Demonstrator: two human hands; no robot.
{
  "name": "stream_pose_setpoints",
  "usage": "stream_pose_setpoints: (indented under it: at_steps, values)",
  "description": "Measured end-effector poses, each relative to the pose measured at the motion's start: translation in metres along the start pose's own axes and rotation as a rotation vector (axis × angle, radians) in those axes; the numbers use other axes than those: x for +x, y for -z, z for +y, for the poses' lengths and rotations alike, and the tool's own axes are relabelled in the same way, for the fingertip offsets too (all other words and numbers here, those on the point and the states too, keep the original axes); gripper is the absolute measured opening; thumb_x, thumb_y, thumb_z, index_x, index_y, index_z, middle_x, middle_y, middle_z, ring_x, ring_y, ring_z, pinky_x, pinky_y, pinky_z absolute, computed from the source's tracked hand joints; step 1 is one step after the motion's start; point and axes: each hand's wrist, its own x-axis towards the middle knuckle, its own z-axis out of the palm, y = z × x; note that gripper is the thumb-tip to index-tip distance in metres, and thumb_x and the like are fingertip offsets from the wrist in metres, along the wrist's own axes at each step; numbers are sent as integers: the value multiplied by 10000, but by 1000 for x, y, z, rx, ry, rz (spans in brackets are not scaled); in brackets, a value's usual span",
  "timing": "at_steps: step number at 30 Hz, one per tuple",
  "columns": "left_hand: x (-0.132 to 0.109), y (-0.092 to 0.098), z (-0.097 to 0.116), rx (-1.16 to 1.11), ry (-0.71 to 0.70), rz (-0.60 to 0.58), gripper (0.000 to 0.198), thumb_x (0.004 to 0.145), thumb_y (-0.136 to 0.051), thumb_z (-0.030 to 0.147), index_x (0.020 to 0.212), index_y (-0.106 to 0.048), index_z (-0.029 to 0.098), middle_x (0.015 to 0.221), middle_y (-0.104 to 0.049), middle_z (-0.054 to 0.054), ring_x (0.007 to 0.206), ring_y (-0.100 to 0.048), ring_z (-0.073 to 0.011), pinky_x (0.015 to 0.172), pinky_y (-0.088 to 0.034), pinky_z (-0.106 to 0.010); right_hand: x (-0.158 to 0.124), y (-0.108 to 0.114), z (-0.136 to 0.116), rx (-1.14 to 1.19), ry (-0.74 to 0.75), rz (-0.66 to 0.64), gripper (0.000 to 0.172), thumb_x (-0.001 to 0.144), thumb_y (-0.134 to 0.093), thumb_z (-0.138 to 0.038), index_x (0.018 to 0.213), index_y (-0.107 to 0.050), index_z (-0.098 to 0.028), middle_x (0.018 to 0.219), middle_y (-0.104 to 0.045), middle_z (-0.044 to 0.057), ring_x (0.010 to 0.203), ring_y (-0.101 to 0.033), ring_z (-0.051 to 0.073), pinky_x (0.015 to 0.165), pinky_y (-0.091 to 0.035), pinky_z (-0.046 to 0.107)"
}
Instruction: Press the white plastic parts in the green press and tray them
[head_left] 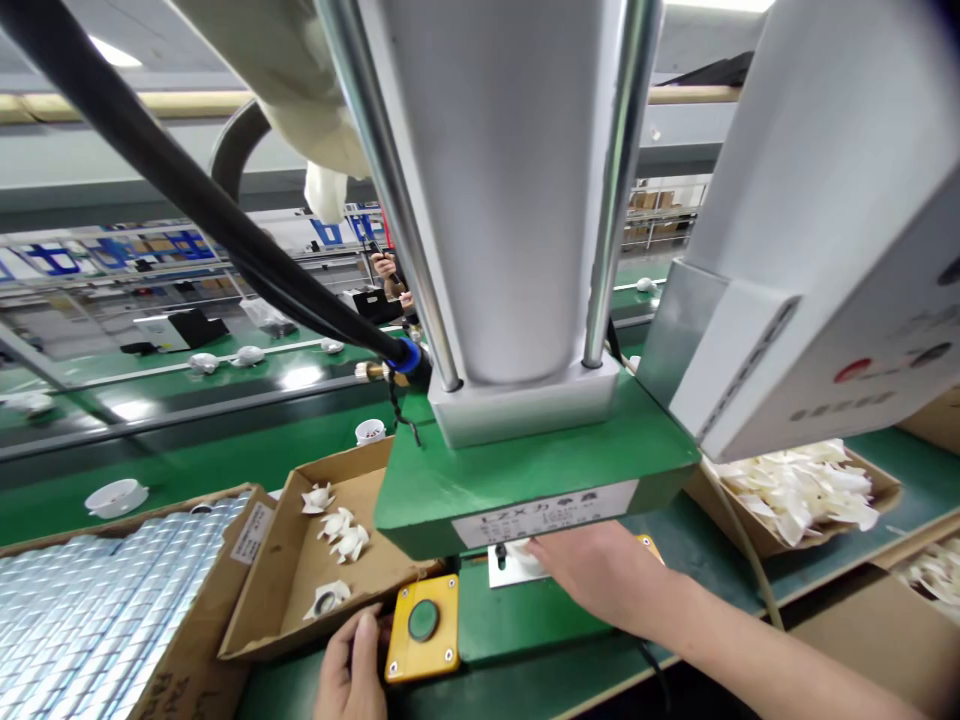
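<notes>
With the right hand (pixel 592 575) pinching a white plastic fan piece (pixel 525 555) under the green press head (pixel 536 470), the left hand (pixel 349 670), loosely curled beside the yellow push-button box (pixel 422 628), could trigger a crush.

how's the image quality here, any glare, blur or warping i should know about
Head view: wide-angle warping bends the press columns and the black hose; ceiling lights glare off the green conveyor and the tray of shiny metal parts; the control box at right is soft and blurred; the left hand by the yellow button box and the right hand under the press are fairly sharp.
</notes>
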Motion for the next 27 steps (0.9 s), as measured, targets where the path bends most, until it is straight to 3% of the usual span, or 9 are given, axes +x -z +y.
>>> stream_pose_setpoints:
  at_steps: [4,9,12,14,16,18,21,24,27]
  values:
    - [1,-17,-12,-173,40,23,455,751,-511,606,958,-598,210,1061,-635,-64,1064,-541,-278,969,-358,-441,-4,-5,1,28,-30,-54,393,914,-319,-67,1238,-492,-209,1162,-612,68,1022,-586,175,917,-454,317]
    - [-2,-22,-17,-287,64,38,437,750,-540,590,968,-601,216,1007,-655,-46,1026,-568,-272,959,-383,-458,-16,-8,1,80,-48,-137,253,925,-467,-342,1141,-547,-237,1068,-644,36,935,-604,212,832,-503,353]
    - [-7,-24,-14,-330,80,64,410,749,-556,574,957,-594,222,997,-649,-37,1026,-565,-258,963,-380,-445,-32,-12,2,85,-35,-106,554,815,-608,-470,1283,-448,-221,1112,-626,63,919,-594,246,796,-517,394]
    - [-10,-25,-12,-344,93,97,403,752,-558,568,963,-587,225,1009,-632,-32,1042,-551,-255,975,-366,-446,-47,-15,8,66,-25,-48,579,825,-597,-452,1326,-406,-233,1125,-609,85,938,-583,264,808,-504,433]
    - [-11,-26,-12,-345,107,121,401,757,-554,565,959,-589,220,1004,-618,-30,1044,-542,-257,973,-365,-449,-65,-20,18,42,-135,66,474,872,-535,-382,1314,-424,-248,1076,-610,99,950,-577,274,816,-488,462]
    - [-11,-28,-14,-331,110,133,398,755,-558,567,948,-598,220,995,-613,-26,1055,-529,-260,988,-341,-456,-83,-26,30,51,-336,190,395,892,-489,-350,1266,-478,-225,1025,-619,116,974,-575,290,822,-480,475]
    - [-9,-31,-16,-341,90,152,384,756,-561,560,956,-599,235,1015,-604,-12,1076,-509,-252,1007,-315,-446,-100,-37,44,255,-601,202,281,915,-443,-363,1106,-599,-229,991,-660,87,939,-614,261,786,-512,394]
    - [-9,-35,-16,-405,84,172,375,767,-544,557,964,-577,239,976,-594,-4,1018,-529,-230,979,-353,-429,-100,-41,47,448,-698,180,256,921,-440,-372,921,-662,-246,904,-692,39,818,-645,211,723,-519,306]
    - [-11,-38,-14,-423,90,197,376,767,-544,551,964,-563,231,926,-582,-4,953,-536,-218,968,-359,-442,-95,-38,47,445,-673,239,244,902,-482,-376,877,-682,-239,818,-694,33,741,-643,196,697,-512,284]
